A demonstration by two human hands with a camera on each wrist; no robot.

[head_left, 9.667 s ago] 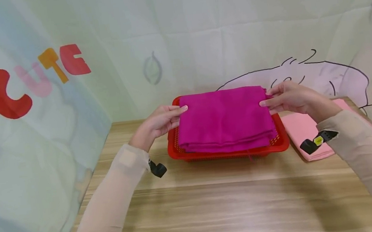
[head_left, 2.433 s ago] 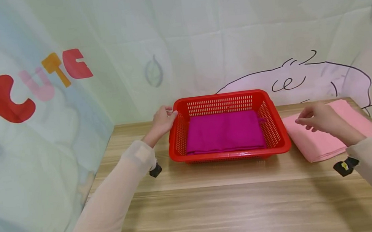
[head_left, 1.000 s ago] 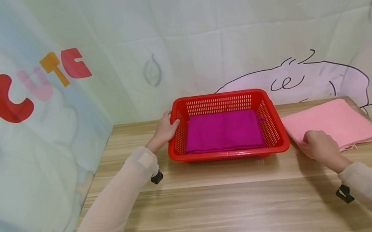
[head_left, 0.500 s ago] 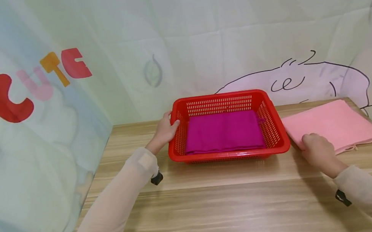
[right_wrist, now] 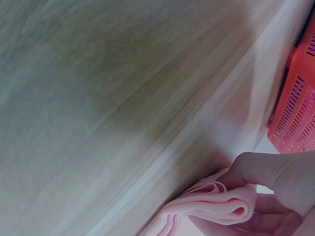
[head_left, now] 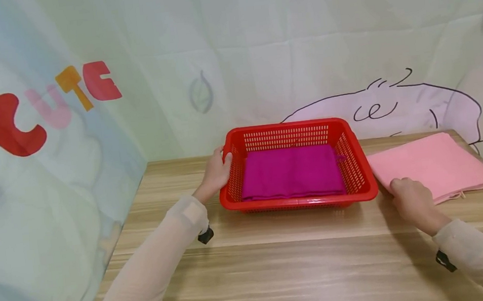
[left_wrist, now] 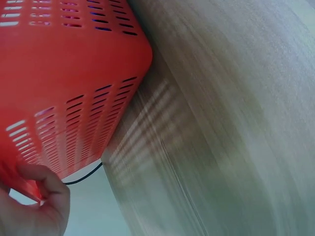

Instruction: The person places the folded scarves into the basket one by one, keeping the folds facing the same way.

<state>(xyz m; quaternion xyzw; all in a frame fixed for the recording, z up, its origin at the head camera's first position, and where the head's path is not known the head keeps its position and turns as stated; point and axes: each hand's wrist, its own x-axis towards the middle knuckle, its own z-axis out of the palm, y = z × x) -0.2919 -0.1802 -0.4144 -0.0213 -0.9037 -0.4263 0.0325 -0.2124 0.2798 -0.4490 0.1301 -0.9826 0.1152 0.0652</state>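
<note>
A red plastic basket with slotted walls stands at the back middle of the table. Inside it lies a folded magenta cloth. My left hand grips the basket's left rim; in the left wrist view, the thumb and fingers of that hand pinch the rim. To the right of the basket is a folded pink cloth. My right hand holds its near-left corner. The right wrist view shows the folded layers of the pink cloth between thumb and fingers.
The wooden table runs toward me in front of the basket. A printed curtain hangs close behind the table's back edge and along the left side. A dark cable shows beyond the basket in the left wrist view.
Earlier both hands held the magenta cloth over the basket; it now lies inside. The left hand took the basket's rim. The right hand moved to the pink cloth's near corner and has shifted slightly toward me.
</note>
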